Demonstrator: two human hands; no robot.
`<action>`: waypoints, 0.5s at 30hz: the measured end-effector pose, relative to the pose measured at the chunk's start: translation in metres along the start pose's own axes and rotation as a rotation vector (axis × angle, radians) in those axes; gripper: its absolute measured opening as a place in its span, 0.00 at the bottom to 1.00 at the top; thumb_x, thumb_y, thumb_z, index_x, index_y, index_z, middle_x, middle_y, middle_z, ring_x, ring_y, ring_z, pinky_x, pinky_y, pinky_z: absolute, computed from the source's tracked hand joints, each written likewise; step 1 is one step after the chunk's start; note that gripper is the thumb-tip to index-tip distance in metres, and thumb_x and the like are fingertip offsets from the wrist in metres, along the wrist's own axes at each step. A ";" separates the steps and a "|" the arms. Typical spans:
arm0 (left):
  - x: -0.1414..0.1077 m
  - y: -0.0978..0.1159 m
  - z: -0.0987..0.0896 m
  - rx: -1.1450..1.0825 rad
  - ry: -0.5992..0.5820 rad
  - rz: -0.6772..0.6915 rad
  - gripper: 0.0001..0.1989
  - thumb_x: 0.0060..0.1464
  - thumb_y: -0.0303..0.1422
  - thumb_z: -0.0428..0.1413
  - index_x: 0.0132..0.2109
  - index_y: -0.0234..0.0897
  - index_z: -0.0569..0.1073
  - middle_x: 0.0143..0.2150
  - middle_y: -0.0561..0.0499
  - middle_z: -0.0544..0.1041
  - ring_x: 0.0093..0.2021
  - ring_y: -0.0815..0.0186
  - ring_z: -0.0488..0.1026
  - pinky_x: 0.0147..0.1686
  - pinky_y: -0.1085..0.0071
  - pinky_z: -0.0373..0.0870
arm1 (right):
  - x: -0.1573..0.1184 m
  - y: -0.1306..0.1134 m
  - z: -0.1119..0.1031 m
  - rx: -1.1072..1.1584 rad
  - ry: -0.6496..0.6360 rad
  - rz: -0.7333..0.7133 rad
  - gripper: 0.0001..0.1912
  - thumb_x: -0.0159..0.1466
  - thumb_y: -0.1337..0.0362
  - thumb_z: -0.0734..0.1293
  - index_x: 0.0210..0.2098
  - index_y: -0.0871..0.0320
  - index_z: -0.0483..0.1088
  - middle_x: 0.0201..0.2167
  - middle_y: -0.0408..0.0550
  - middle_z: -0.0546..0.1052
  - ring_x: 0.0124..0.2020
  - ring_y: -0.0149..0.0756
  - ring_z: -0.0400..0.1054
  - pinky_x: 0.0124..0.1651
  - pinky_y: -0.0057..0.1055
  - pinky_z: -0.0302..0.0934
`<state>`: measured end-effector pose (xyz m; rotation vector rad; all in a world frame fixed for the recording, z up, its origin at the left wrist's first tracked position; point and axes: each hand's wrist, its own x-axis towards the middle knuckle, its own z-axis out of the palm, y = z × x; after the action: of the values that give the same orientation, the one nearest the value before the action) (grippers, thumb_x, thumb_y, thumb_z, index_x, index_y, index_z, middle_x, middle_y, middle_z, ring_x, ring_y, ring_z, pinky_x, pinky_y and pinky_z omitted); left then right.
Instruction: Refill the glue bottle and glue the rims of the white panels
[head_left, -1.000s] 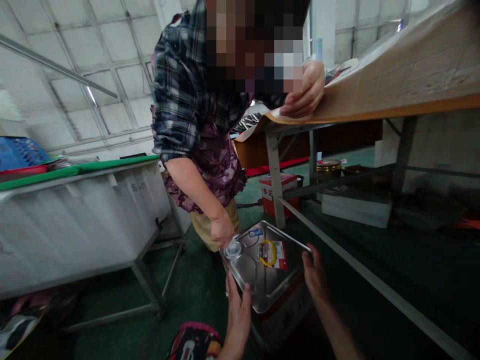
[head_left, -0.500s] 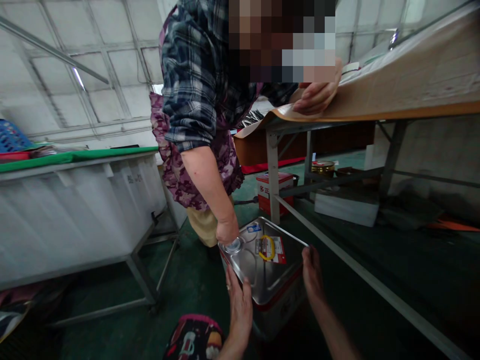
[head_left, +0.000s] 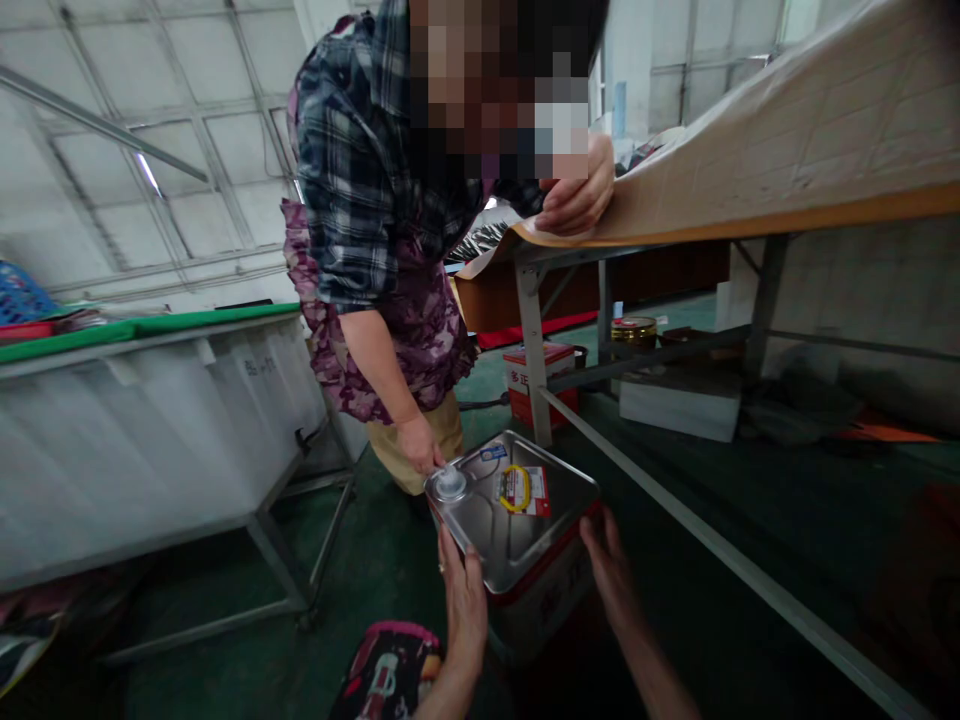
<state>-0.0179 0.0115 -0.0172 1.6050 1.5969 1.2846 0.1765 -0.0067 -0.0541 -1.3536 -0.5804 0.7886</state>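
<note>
A square metal can (head_left: 517,550) stands upright below me, with a yellow handle (head_left: 515,488) and a white cap (head_left: 451,484) on its silver top. My left hand (head_left: 463,598) lies against the can's near left side, fingers stretched along the edge. On the right side, my right hand (head_left: 611,565) touches the can near its corner, fingers pointing up and apart. Another person's hand (head_left: 420,443) reaches down to the cap at the can's far left corner.
The person in a plaid shirt (head_left: 349,200) bends over the can, one elbow by a covered table (head_left: 750,190). A metal leg (head_left: 534,350) and brace stand right of the can. A white wheeled bin (head_left: 150,430) is at the left. Behind is a red box (head_left: 540,385).
The other person's hand has drawn back from over the cap, which now shows more fully. The can and both my hands appear slightly further left in the view.
</note>
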 end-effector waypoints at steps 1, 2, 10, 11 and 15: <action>0.000 0.000 0.000 -0.001 0.006 0.004 0.32 0.60 0.37 0.36 0.65 0.17 0.48 0.68 0.34 0.47 0.68 0.58 0.43 0.65 0.62 0.42 | 0.000 0.000 0.000 0.005 -0.003 0.009 0.37 0.62 0.44 0.59 0.64 0.55 0.47 0.63 0.56 0.56 0.61 0.49 0.53 0.61 0.53 0.47; 0.000 0.000 0.000 0.000 0.009 0.005 0.32 0.60 0.38 0.36 0.65 0.17 0.48 0.68 0.34 0.47 0.68 0.59 0.43 0.65 0.62 0.42 | 0.000 0.001 0.000 0.009 -0.005 0.026 0.38 0.61 0.44 0.60 0.64 0.55 0.47 0.63 0.57 0.55 0.61 0.50 0.53 0.61 0.54 0.47; -0.002 0.002 0.000 0.017 0.005 0.009 0.33 0.60 0.39 0.35 0.65 0.17 0.48 0.68 0.34 0.47 0.68 0.60 0.43 0.65 0.65 0.41 | 0.005 0.005 0.000 0.007 -0.020 0.043 0.39 0.61 0.44 0.59 0.64 0.55 0.45 0.64 0.57 0.53 0.63 0.50 0.50 0.61 0.53 0.46; -0.002 0.001 0.000 0.018 0.009 0.009 0.33 0.59 0.40 0.35 0.65 0.17 0.48 0.68 0.34 0.47 0.68 0.60 0.43 0.65 0.65 0.41 | 0.005 0.005 0.000 0.003 -0.023 0.039 0.38 0.62 0.44 0.59 0.64 0.55 0.45 0.65 0.57 0.52 0.63 0.50 0.49 0.62 0.53 0.45; -0.002 0.001 0.000 0.027 0.007 -0.009 0.33 0.59 0.39 0.36 0.65 0.19 0.48 0.68 0.35 0.48 0.68 0.62 0.44 0.64 0.68 0.43 | 0.004 0.005 -0.001 -0.026 -0.018 0.001 0.37 0.62 0.44 0.59 0.64 0.55 0.46 0.64 0.57 0.54 0.62 0.50 0.51 0.60 0.54 0.48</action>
<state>-0.0174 0.0092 -0.0168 1.6094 1.6302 1.2704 0.1792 -0.0045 -0.0598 -1.3718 -0.6065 0.7970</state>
